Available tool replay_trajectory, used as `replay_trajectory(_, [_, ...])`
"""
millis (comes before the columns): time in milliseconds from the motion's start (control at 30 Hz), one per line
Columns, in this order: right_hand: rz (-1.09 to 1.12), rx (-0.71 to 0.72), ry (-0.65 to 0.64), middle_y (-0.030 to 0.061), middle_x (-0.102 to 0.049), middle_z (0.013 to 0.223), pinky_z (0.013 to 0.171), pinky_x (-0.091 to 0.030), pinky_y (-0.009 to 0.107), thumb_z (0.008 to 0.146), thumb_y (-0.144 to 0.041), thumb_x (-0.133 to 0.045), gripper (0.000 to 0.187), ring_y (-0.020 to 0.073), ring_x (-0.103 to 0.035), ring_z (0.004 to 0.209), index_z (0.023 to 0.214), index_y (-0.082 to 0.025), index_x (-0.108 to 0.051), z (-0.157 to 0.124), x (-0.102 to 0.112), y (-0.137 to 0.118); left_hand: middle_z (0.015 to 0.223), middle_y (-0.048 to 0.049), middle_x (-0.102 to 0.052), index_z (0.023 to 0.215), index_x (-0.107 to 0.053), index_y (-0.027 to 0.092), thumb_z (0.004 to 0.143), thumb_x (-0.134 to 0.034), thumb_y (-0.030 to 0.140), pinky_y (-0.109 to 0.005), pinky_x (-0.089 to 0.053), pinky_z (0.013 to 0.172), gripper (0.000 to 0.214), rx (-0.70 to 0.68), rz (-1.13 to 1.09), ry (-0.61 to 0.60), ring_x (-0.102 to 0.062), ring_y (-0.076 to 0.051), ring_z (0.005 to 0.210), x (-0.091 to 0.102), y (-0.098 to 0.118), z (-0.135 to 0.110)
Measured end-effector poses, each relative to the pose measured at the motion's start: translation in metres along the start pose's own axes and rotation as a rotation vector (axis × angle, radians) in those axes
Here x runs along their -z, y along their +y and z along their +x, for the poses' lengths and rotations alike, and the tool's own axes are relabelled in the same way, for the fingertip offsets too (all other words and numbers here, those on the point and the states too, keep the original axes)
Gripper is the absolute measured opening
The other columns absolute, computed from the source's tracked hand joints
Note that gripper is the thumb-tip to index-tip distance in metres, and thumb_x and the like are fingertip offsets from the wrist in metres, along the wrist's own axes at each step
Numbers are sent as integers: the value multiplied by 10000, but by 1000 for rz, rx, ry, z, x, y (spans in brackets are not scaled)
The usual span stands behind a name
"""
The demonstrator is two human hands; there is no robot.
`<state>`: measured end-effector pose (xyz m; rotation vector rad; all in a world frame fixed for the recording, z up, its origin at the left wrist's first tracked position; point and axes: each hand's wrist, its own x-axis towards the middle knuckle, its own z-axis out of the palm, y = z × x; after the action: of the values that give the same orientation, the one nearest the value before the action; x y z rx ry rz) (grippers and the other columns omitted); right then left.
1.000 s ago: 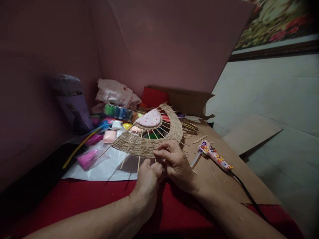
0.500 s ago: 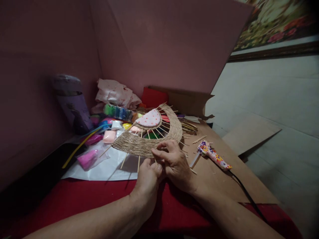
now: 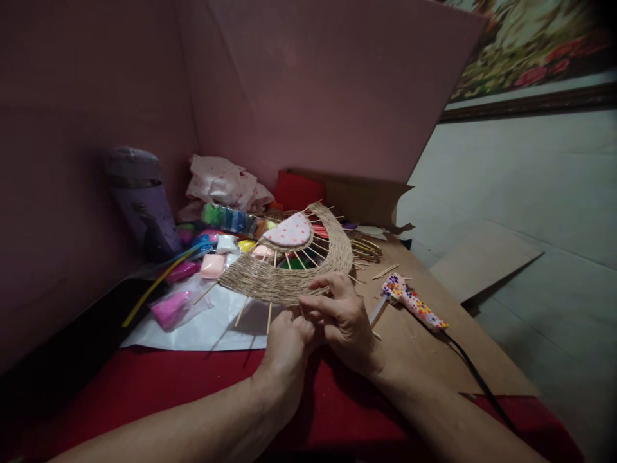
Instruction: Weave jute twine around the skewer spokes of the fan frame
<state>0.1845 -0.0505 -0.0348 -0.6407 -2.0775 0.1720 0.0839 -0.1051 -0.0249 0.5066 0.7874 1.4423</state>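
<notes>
A half-round woven fan of jute twine (image 3: 284, 276) on thin wooden sticks lies tilted above the table, with a pink dotted fabric piece (image 3: 289, 230) at its centre. My left hand (image 3: 286, 350) is closed in a pinch on a stick at the fan's near edge. My right hand (image 3: 344, 321) sits beside it, fingers curled against the woven rim, thumb and forefinger pressed on the twine there.
A flower-patterned glue gun (image 3: 414, 302) with a black cord lies to the right on a brown board (image 3: 434, 347). Packets of coloured clay (image 3: 226, 241), a purple bottle (image 3: 144, 206), white paper (image 3: 202, 325) and a cloth (image 3: 222, 183) fill the left. A red cloth (image 3: 144, 386) covers the near table.
My right hand's fingers have shifted slightly up along the fan's rim. The left hand holds nearly still.
</notes>
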Motion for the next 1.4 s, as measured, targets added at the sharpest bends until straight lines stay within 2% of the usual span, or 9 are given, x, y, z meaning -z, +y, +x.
replay_trajectory(167, [-20,17,-52,79,-564,962,783,-460,399,745,-48,-526,321,225,-484,961,928,-234,-713,3,-1,-4,648,0,-535,723,-551,107,552,-698,129,-195,-380,523,227,-7,-28,64,-491,-76,571,5,-5,3])
replay_trajectory(400, [-57,30,-77,76,-573,976,792,-449,413,777,-77,-516,297,225,-472,973,937,-236,-710,3,0,-5,644,19,-516,741,-532,116,556,-700,127,-188,-376,528,250,-26,-20,61,-465,-57,547,6,-7,3])
replay_trajectory(667, [5,38,41,59,-575,947,778,-456,387,765,-62,-515,354,211,-482,930,1010,-254,-683,0,2,0,701,-11,-576,828,-560,115,619,-687,178,-207,-418,573,251,-8,11,-32,-517,-81,602,3,-4,3])
replay_trajectory(867, [-10,38,-27,70,-576,942,728,-468,366,773,-86,-534,274,217,-483,934,903,-243,-717,0,2,-3,666,6,-566,764,-539,112,532,-697,97,-178,-411,550,281,8,-43,50,-518,-66,581,4,-5,4])
replay_trajectory(1033, [-7,55,-1,68,-581,949,749,-463,379,777,-87,-531,270,216,-484,941,924,-229,-707,0,1,-1,651,6,-563,746,-541,110,562,-679,103,-178,-420,547,230,9,-16,10,-523,-69,577,3,-3,2])
replay_trajectory(1200, [27,48,35,65,-582,946,806,-452,418,751,-33,-476,401,214,-494,936,1064,-221,-642,2,3,-3,797,-39,-622,914,-558,119,627,-677,129,-215,-453,648,311,-18,42,-30,-574,-106,691,4,-5,0])
replay_trajectory(1400, [104,47,93,74,-560,1007,850,-426,429,808,-78,-420,348,214,-495,976,1086,-194,-596,4,14,-12,968,-71,-642,1126,-520,180,727,-659,254,-281,-468,765,429,17,93,-114,-607,-154,838,3,-6,-6])
